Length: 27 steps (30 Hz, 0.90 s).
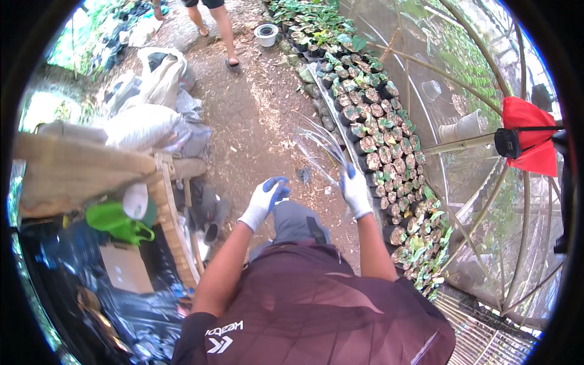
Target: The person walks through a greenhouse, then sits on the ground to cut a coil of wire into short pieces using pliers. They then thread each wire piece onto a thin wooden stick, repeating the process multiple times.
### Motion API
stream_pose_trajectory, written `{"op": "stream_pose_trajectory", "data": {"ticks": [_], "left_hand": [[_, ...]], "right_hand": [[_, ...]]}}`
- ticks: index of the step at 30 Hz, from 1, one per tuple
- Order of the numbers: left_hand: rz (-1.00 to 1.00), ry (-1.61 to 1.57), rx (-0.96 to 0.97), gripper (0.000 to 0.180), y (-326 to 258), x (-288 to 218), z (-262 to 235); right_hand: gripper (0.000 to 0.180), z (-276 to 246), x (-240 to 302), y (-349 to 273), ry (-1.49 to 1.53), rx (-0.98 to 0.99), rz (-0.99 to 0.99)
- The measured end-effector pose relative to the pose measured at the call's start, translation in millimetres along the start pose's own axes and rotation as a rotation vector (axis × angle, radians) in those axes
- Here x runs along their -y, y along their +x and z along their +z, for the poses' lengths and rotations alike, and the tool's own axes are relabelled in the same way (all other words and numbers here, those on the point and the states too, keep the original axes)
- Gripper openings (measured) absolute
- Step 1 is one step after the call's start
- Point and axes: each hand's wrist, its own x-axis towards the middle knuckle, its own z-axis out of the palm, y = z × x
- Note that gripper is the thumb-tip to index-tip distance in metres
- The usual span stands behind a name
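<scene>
My right hand (354, 190), in a white glove with blue fingertips, is raised and grips a bundle of clear plastic bags or sheets (320, 146) that fans up and to the left. My left hand (266, 198), gloved the same way, hovers just left of it above my grey-clad knee (296, 222), fingers curled and nothing visible in them. Both hands are over the brown dirt path (255, 121). To the right of my right hand run rows of small black nursery bags with seedlings (380, 137).
Another person's legs in sandals (222, 30) stand far up the path near a white pot (266, 33). Filled sacks (146, 115), a woven bench edge (164, 194) and a green watering can (118, 222) lie left. A curved mesh frame (474, 182) with red cloth (528, 137) stands right.
</scene>
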Motion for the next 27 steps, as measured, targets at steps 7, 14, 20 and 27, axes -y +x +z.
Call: {"op": "stream_pose_trajectory", "data": {"ticks": [7, 14, 20, 27], "left_hand": [[0.201, -0.141, -0.033, 0.047, 124.4, -214.3, -62.1], [0.432, -0.586, 0.31, 0.06, 316.8, -362.4, -231.7], [0.404, -0.908, 0.265, 0.045, 445.2, -475.4, -357.1], [0.375, -0.799, 0.122, 0.041, 555.0, -627.2, -419.5]], "right_hand": [[0.022, 152.0, 211.3, 190.9, 0.285, 0.439, -0.086], [0.026, 312.5, 349.3, 372.4, 0.319, 0.745, -0.248], [0.032, 383.8, 479.6, 509.9, 0.039, 0.745, -0.169], [0.049, 422.7, 562.5, 669.4, 0.469, 0.802, -0.099]]}}
